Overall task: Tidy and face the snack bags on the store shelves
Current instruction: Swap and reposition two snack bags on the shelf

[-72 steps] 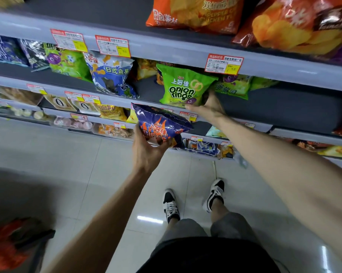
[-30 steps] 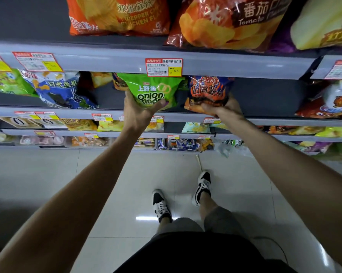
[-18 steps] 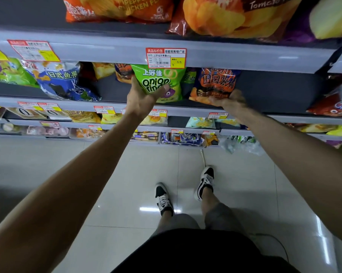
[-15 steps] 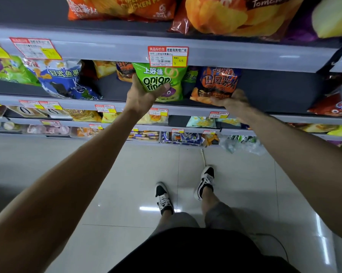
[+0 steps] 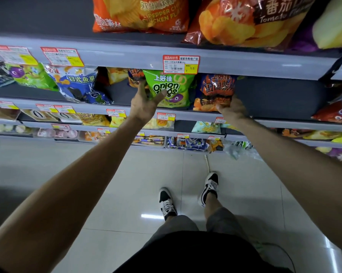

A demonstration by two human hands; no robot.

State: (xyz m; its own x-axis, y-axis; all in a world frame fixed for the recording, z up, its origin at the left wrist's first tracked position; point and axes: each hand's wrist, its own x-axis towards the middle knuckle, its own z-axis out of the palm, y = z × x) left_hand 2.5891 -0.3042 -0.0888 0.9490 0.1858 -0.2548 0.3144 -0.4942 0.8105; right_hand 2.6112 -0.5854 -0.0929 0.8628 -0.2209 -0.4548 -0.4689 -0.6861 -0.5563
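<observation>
A green onion rings bag [image 5: 173, 85] stands upright on the middle shelf [image 5: 284, 123], facing out. My left hand [image 5: 144, 103] is at its lower left corner with fingers spread, thumb across the bag's front. Right beside it stands a dark blue and orange snack bag [image 5: 215, 89]. My right hand [image 5: 232, 110] grips that bag's bottom right corner. Another dark blue and orange bag [image 5: 134, 76] sits behind my left hand's fingers, partly hidden.
A blue and white bag [image 5: 77, 85] and a green bag [image 5: 32, 75] lie to the left on the same shelf. Large orange chip bags [image 5: 140, 13] fill the shelf above. Dark bare shelf [image 5: 280, 97] shows to the right. Lower shelves hold small snacks; my feet stand on tiled floor.
My left hand has loosened from the onion rings bag and its fingers have spread. The right hand stays on the blue and orange bag. The view has tilted slightly.
</observation>
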